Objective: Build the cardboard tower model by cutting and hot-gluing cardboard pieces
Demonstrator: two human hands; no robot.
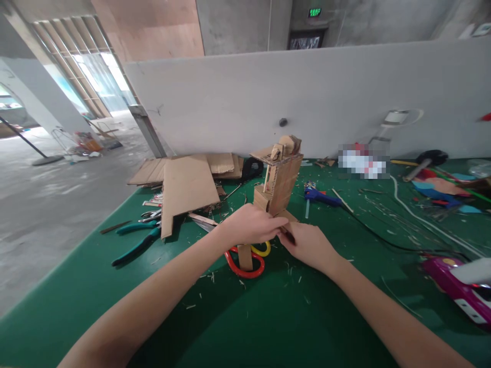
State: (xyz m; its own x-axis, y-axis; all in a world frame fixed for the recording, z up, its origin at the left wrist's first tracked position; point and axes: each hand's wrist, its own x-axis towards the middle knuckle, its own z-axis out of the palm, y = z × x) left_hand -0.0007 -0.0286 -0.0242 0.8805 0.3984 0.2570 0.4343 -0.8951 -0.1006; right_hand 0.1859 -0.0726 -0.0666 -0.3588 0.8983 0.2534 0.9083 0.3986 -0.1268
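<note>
A cardboard model (284,184), a tall box-like tower with a flat ledge and rounded pieces on top, stands upright at the middle of the table. Just in front of its base, my left hand (249,225) and my right hand (309,244) meet, both with closed fingers. A small cardboard piece (286,230) shows between the fingertips, mostly hidden by them; whether it is joined to the model I cannot tell. Below my left hand lie scissors (247,273) with red and yellow handles. A short cardboard strip (245,258) rests across those handles.
Cardboard sheets (190,179) and green-handled pliers (141,243) lie to the left. A blue glue gun (322,197) trails a black cord rightward. At the right edge is a magenta device (458,289). Scraps litter the green table (215,327), and a white partition (230,102) stands behind.
</note>
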